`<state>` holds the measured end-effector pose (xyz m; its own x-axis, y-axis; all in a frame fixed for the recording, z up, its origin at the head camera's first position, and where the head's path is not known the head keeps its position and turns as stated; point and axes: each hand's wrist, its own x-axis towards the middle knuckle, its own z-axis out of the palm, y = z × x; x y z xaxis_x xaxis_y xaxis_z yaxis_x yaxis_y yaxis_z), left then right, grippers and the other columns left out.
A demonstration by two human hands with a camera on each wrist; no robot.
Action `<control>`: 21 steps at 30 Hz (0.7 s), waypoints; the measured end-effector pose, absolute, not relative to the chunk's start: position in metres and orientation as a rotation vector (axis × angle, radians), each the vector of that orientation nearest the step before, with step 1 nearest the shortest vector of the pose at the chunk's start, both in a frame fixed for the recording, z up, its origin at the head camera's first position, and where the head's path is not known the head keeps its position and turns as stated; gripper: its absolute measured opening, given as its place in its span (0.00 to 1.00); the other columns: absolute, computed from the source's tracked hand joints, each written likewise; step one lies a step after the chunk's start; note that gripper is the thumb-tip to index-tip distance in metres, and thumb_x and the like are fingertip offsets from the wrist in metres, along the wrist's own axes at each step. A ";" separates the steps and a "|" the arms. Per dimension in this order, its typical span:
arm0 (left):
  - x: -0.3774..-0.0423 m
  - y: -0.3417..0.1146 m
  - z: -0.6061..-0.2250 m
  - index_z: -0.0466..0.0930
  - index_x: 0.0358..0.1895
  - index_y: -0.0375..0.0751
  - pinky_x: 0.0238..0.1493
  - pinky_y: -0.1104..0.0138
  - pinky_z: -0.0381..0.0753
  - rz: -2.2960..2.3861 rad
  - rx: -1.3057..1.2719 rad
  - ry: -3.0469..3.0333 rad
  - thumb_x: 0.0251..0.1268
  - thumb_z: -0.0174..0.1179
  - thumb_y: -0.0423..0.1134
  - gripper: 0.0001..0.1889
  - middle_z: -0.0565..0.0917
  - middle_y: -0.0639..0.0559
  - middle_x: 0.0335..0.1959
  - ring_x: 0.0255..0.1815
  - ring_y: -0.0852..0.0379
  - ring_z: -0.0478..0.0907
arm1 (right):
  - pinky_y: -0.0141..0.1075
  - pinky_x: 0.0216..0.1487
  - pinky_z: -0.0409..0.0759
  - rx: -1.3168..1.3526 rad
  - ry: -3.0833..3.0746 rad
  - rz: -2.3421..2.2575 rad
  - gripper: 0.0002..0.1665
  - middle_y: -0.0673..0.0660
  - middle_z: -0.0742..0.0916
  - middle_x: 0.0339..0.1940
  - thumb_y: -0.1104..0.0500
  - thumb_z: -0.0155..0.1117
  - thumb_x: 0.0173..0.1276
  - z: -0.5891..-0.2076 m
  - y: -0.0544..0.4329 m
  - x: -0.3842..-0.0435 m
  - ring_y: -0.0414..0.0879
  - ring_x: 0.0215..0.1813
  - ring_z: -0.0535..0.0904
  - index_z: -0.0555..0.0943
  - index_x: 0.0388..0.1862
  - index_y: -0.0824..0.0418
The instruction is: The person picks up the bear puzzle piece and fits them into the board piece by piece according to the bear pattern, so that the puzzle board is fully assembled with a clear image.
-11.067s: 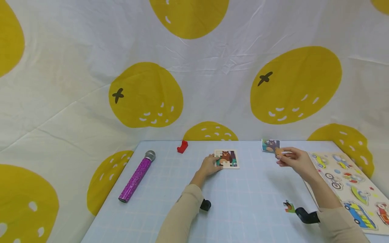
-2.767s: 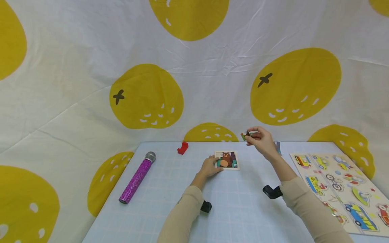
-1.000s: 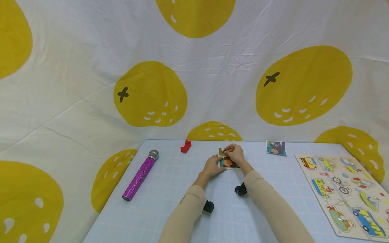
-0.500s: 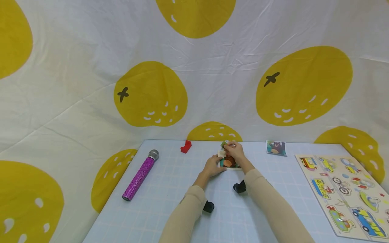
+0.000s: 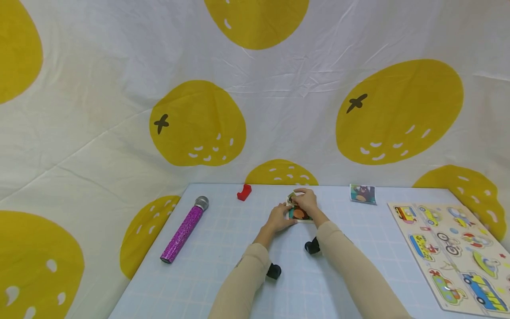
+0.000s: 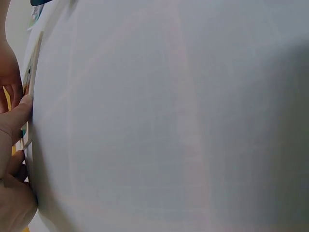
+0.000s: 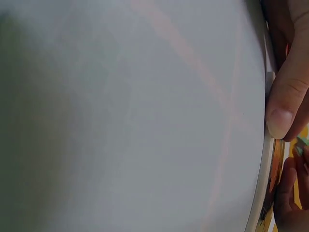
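My left hand point(image 5: 277, 218) grips the left side of a small wooden bear jigsaw puzzle point(image 5: 299, 214) lying toward the table's far edge. Its thumb is at the near edge of the board and its fingers are at the left side. My right hand point(image 5: 308, 201) pinches a small green and brown puzzle piece point(image 5: 292, 195) over the board's upper left corner. That hand covers the upper right of the puzzle. In the right wrist view the green puzzle piece point(image 7: 300, 145) shows between the fingertips.
A bear picture card point(image 5: 363, 194) lies at the back right. A vehicle peg puzzle board point(image 5: 450, 257) covers the right side. On the left lie a glittery purple microphone point(image 5: 183, 232) and a small red block point(image 5: 244, 192). A fruit-print cloth point(image 5: 279, 110) hangs behind the table.
Since 11.1 s ago, the orange-brown piece has joined the puzzle. The right hand brought the green piece from the right, raised it slightly at the corner, then lowered it. The left hand stayed.
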<state>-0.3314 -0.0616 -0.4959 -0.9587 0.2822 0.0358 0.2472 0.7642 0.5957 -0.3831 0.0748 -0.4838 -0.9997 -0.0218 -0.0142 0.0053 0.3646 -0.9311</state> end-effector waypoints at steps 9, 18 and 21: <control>-0.331 -0.061 -0.495 0.71 0.63 0.35 0.67 0.49 0.60 0.970 0.404 2.885 0.59 0.65 0.43 0.29 0.66 0.37 0.67 0.70 0.38 0.58 | 0.38 0.40 0.84 -0.192 2.359 -1.930 0.25 0.74 0.72 0.53 0.70 0.46 0.71 -0.481 0.080 -0.385 0.61 0.42 0.81 0.66 0.67 0.70; -0.332 -0.061 -0.495 0.72 0.61 0.34 0.67 0.48 0.60 0.962 0.422 2.899 0.58 0.65 0.43 0.29 0.67 0.36 0.66 0.69 0.37 0.59 | 0.30 0.31 0.80 -0.169 2.366 -1.952 0.21 0.68 0.81 0.43 0.65 0.57 0.68 -0.482 0.086 -0.388 0.42 0.27 0.78 0.71 0.58 0.75; -0.331 -0.061 -0.495 0.72 0.61 0.34 0.67 0.48 0.60 0.957 0.417 2.898 0.58 0.65 0.43 0.29 0.67 0.36 0.66 0.69 0.37 0.59 | 0.29 0.29 0.80 -0.168 2.328 -1.994 0.19 0.67 0.83 0.39 0.66 0.57 0.68 -0.481 0.087 -0.387 0.40 0.23 0.77 0.74 0.55 0.75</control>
